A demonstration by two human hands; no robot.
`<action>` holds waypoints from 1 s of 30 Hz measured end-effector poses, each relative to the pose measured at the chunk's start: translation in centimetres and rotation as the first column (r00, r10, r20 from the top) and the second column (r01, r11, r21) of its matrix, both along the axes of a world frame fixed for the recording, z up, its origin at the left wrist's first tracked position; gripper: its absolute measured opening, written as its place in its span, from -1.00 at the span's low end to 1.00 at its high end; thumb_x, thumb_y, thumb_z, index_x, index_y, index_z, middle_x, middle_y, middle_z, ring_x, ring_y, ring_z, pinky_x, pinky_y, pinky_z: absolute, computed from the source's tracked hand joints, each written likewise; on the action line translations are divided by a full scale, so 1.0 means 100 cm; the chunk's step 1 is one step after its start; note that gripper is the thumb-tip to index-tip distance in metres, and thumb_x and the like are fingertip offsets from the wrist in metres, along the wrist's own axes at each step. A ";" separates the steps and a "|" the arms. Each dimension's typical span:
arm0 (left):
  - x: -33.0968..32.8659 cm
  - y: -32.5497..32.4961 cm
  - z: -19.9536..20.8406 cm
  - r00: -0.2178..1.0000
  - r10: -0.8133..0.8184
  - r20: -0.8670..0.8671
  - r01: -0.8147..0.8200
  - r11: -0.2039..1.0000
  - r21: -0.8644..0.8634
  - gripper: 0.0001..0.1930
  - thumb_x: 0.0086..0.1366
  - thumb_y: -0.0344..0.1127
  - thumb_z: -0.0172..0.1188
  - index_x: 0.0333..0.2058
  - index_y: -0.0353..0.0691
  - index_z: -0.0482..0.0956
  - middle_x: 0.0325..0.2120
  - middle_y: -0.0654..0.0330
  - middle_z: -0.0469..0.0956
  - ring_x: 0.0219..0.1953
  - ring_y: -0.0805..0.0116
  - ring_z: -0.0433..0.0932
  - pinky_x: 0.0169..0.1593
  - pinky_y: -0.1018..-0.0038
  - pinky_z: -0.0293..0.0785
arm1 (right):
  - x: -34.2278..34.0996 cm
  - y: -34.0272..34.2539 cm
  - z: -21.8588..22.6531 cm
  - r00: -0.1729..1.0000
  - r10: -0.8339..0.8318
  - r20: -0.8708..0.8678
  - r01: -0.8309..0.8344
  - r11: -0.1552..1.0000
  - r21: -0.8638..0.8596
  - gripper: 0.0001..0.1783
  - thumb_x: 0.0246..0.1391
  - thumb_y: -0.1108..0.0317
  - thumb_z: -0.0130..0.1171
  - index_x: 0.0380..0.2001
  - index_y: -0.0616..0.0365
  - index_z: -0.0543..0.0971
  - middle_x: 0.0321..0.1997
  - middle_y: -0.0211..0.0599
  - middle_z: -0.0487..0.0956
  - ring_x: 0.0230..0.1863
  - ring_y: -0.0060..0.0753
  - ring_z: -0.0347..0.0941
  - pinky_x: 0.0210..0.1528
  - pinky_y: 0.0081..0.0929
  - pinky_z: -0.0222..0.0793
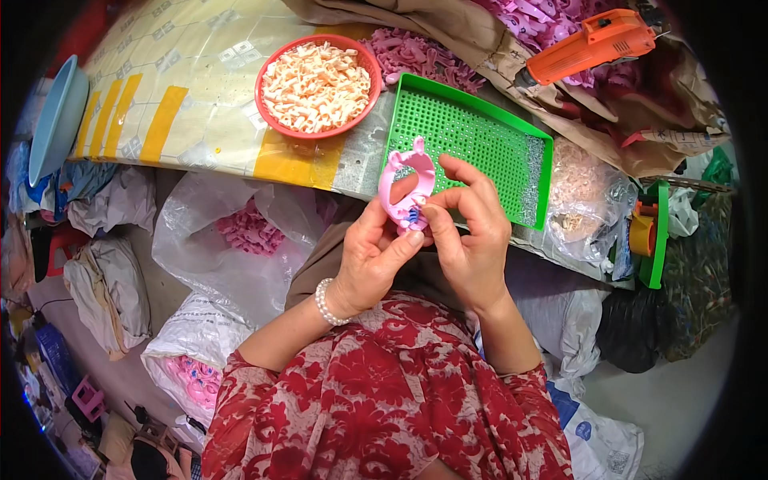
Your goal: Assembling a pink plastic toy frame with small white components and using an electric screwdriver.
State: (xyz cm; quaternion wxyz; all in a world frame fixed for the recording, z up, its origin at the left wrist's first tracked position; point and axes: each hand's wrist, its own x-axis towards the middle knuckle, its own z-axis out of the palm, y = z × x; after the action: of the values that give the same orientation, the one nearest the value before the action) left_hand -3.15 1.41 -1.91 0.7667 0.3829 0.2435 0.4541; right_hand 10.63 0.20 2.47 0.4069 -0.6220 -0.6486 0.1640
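Note:
A hollow pink plastic toy part [391, 186], ring-shaped with small ear-like knobs on top, is held up in front of my lap. My left hand [370, 258] grips its lower left side between thumb and fingers. A pearl bracelet circles that wrist. Inside the part's lower end sits a small blue piece [414, 215]. My right hand [474, 240] pinches at the lower right edge, thumb and index finger closed there beside the blue piece. Whether a separate small bit is between those fingertips cannot be made out. Just beyond the hands stands a green perforated tray [464, 132].
A red basket [376, 90] of cream-coloured pieces stands on the table, beside a pile of pink parts [420, 58]. An orange power tool [592, 46] lies on brown paper at upper right. Open bags of pink parts [250, 228] sit at left below the table; a blue basin [58, 120] is far left.

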 end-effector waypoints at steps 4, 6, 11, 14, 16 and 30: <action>-0.004 -0.002 -0.002 0.999 -0.044 0.019 0.045 0.996 -0.077 -0.43 0.25 -0.49 0.07 0.22 -0.27 0.11 -0.05 0.17 0.38 -0.16 0.49 0.46 -0.05 0.55 0.44 | 0.006 0.001 -0.012 0.959 0.028 -0.282 -0.048 0.997 -0.064 -0.88 -0.12 0.52 0.25 -0.49 0.26 0.50 -0.04 -0.01 0.46 -0.04 -0.28 0.41 0.00 -0.40 0.30; -0.005 -0.004 -0.002 0.999 -0.043 0.017 0.044 0.996 -0.083 -0.43 0.25 -0.49 0.07 0.22 -0.25 0.12 -0.06 0.16 0.39 -0.19 0.49 0.47 -0.06 0.55 0.44 | 0.008 0.000 -0.016 0.944 0.030 -0.330 -0.064 0.994 -0.093 -0.85 -0.11 0.53 0.26 -0.44 0.26 0.48 -0.03 -0.04 0.46 -0.05 -0.33 0.40 0.01 -0.43 0.30; -0.006 -0.004 -0.002 0.998 -0.064 0.015 0.064 0.997 -0.038 -0.46 0.26 -0.49 0.04 0.20 -0.29 0.11 -0.01 0.10 0.36 -0.08 0.39 0.46 -0.04 0.46 0.50 | 0.005 0.001 -0.002 0.816 -0.040 -0.576 -0.100 0.973 -0.210 -0.80 -0.15 0.49 0.29 -0.41 0.27 0.48 -0.21 -0.17 0.55 -0.17 -0.42 0.47 -0.08 -0.50 0.36; -0.007 -0.005 -0.003 0.995 -0.087 0.042 0.089 0.993 -0.073 -0.47 0.26 -0.51 0.02 0.20 -0.29 0.13 -0.01 0.09 0.37 -0.10 0.39 0.47 -0.04 0.46 0.50 | 0.011 0.002 0.003 0.850 -0.026 -0.527 -0.146 0.948 -0.283 -0.76 -0.14 0.50 0.28 -0.37 0.27 0.47 -0.30 -0.28 0.55 -0.24 -0.53 0.46 -0.14 -0.56 0.38; -0.009 -0.006 -0.003 0.995 -0.092 0.043 0.095 0.992 -0.079 -0.47 0.25 -0.52 0.02 0.20 -0.29 0.13 -0.02 0.08 0.38 -0.10 0.38 0.48 -0.04 0.45 0.50 | 0.013 0.003 0.005 0.820 -0.023 -0.572 -0.210 0.917 -0.338 -0.75 -0.14 0.50 0.29 -0.37 0.28 0.46 -0.38 -0.34 0.53 -0.28 -0.56 0.46 -0.18 -0.59 0.39; -0.014 -0.007 -0.001 0.995 -0.101 -0.008 0.101 0.994 -0.051 -0.45 0.23 -0.50 0.03 0.20 -0.27 0.15 -0.06 0.04 0.42 -0.15 0.36 0.51 -0.07 0.44 0.50 | 0.017 0.004 0.009 0.858 0.057 -0.510 -0.275 0.890 -0.363 -0.59 -0.20 0.54 0.33 -0.26 0.26 0.36 -0.25 -0.38 0.42 -0.19 -0.59 0.41 -0.13 -0.64 0.34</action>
State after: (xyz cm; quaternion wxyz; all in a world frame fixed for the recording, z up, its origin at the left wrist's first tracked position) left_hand -4.51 0.71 -2.04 0.7967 0.3779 0.2394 0.4065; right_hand 12.30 0.57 3.34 0.3955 -0.5738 -0.5266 0.4869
